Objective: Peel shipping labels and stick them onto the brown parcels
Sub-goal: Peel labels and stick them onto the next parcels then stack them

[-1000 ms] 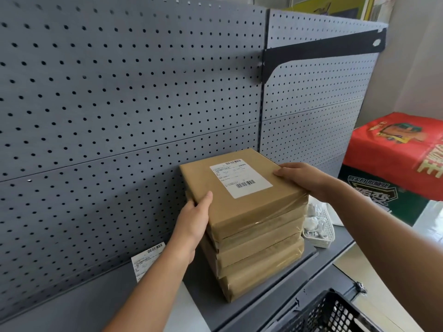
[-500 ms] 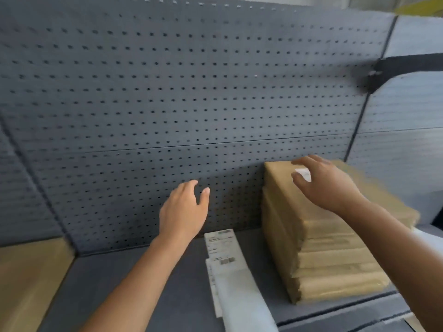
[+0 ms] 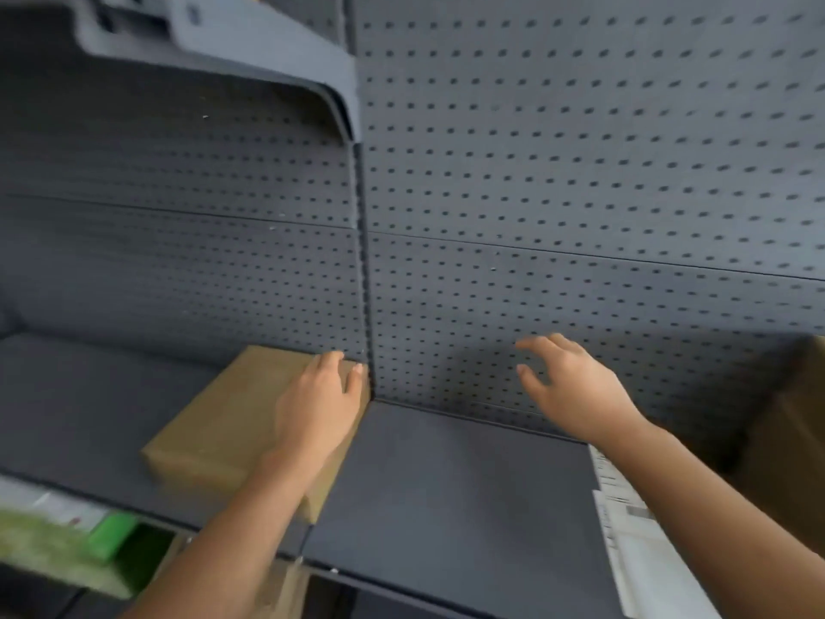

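A plain brown parcel lies on the grey shelf against the pegboard, left of centre. My left hand reaches over its right side with fingers extended, at or just above its top. My right hand hovers in the air over the bare shelf, fingers spread and loosely bent, holding nothing. A strip of white shipping labels lies on the shelf at the right, partly under my right forearm. The edge of the brown parcel stack shows blurred at the far right.
Grey pegboard backs the shelf, with a vertical seam between panels. A grey shelf bracket juts out at the upper left. Blurred green and white items sit below the shelf's front edge at the lower left.
The view has swung left, away from the labelled stack. Both hands have left the stack; my left hand now reaches over a separate brown parcel and my right hand trails in the air.
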`<state>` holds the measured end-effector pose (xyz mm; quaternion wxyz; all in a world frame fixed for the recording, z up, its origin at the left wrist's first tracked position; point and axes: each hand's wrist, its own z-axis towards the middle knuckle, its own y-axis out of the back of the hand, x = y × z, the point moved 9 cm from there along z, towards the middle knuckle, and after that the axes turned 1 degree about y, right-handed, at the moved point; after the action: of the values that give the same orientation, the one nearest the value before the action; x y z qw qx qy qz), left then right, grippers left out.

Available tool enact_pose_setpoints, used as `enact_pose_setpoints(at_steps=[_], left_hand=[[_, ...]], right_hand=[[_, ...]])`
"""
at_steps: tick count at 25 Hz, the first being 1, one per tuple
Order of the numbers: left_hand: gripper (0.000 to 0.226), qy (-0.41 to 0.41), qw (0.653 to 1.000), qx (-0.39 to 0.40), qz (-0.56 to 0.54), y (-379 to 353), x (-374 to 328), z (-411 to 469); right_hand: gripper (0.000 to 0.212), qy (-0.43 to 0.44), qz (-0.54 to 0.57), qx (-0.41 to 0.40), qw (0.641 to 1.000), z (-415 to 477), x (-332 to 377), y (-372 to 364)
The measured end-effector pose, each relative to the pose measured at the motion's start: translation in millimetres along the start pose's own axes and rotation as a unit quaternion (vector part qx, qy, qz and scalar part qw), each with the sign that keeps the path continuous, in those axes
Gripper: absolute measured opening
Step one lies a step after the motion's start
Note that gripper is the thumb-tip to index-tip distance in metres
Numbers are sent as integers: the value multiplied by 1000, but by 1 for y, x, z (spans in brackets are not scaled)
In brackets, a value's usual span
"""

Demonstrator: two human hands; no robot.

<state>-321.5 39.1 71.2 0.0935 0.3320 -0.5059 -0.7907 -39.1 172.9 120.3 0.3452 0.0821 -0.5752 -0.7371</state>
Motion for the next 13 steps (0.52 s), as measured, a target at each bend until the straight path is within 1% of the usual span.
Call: enact_pose_setpoints(at_steps=[3, 7, 10, 12, 13], left_hand=[[51, 55, 997, 4, 58, 16, 76, 5], [51, 98, 993, -5, 65, 28, 162, 11], [54, 139, 989, 9, 44, 27, 212, 14], [58, 176, 984, 39, 10, 19, 239, 14], [60, 195, 979, 55, -21, 13, 249, 14]], right_hand=[[41, 29, 40, 42, 998, 15, 60, -57], [45, 43, 105, 96, 989, 23, 126, -125], [52, 2, 189, 149, 971, 20, 156, -169], [59, -56, 263, 187, 945, 14, 168, -193], [61, -89, 304, 204, 926, 10, 173, -203]])
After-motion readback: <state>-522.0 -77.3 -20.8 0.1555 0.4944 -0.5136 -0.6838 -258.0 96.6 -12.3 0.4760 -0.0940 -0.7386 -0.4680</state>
